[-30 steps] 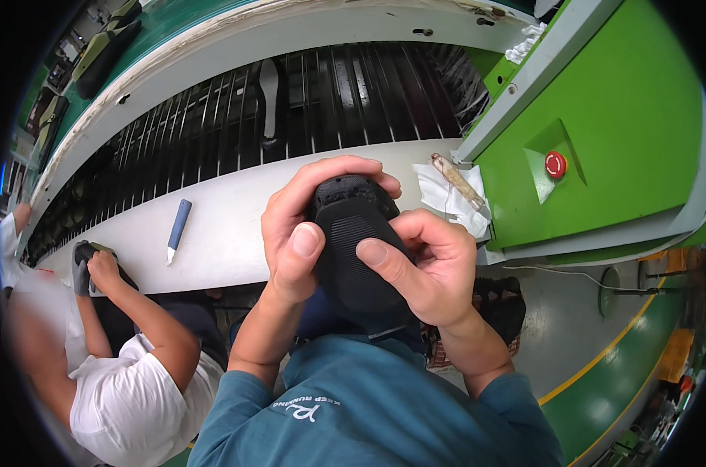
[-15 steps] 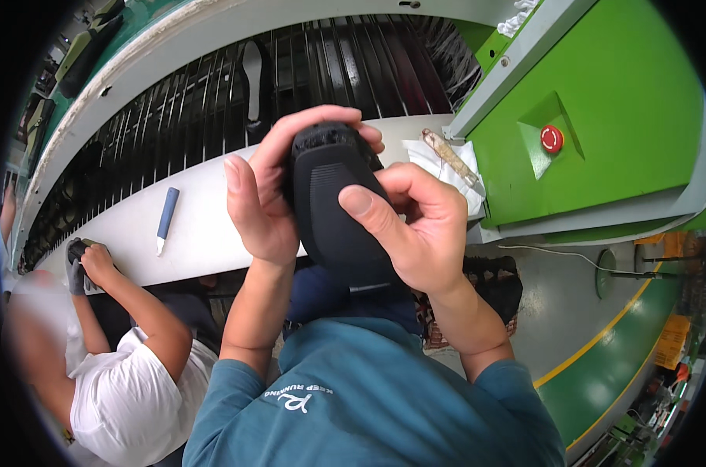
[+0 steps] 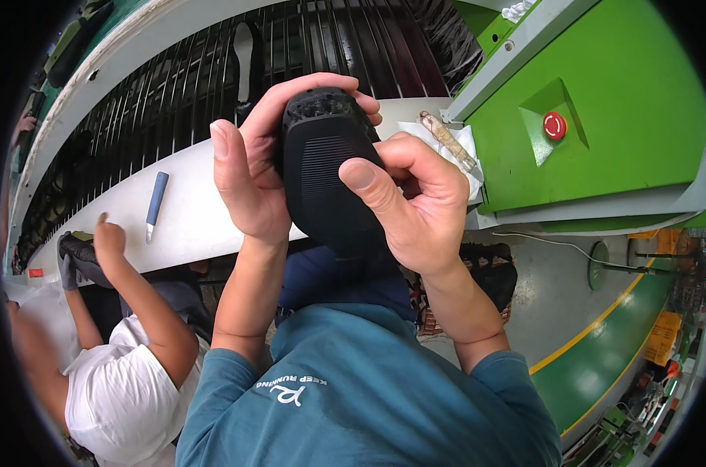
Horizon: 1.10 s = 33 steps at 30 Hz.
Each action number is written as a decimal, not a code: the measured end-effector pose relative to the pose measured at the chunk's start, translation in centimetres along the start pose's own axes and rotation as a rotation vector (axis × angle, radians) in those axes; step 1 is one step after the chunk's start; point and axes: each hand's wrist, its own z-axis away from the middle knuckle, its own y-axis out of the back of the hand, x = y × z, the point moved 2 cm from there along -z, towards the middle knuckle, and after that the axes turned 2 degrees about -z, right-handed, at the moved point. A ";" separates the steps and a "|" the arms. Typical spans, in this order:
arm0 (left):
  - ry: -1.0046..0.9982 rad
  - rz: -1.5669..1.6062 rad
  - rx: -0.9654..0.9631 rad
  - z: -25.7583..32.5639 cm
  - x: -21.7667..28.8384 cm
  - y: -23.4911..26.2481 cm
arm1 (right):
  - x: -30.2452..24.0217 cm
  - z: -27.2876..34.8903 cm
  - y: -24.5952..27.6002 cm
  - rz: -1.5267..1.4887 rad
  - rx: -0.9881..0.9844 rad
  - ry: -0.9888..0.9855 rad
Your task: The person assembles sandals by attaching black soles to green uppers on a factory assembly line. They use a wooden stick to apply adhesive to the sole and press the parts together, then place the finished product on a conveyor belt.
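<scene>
A black shoe (image 3: 322, 187) is in my two hands in front of my chest, its ribbed sole turned up toward me. The fingers of my left hand (image 3: 259, 179) wrap round its left side and far end, with the thumb held off to the left. On the right side my right hand (image 3: 423, 210) grips it, the fingers curled at the edge and the thumb on or just above the sole. Parts of the shoe's right edge and underside are hidden by my hands.
Left on the white ledge (image 3: 193, 206) lies a blue-handled knife (image 3: 157, 206). A tape-wrapped tool (image 3: 446, 140) rests on white cloth at right, beside a green machine with a red button (image 3: 554, 125). Beyond, a roller conveyor (image 3: 189, 86) carries another shoe. A co-worker (image 3: 127, 373) handles a dark shoe at left.
The view has shifted slightly. The black shoe sits a little higher and has tilted, showing more of its ribbed sole. The co-worker's right hand has lifted from their shoe.
</scene>
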 end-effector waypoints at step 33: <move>-0.023 -0.055 0.051 1.3 0.4 -0.4 | -1.0 0.5 0.0 -0.041 -0.077 -0.173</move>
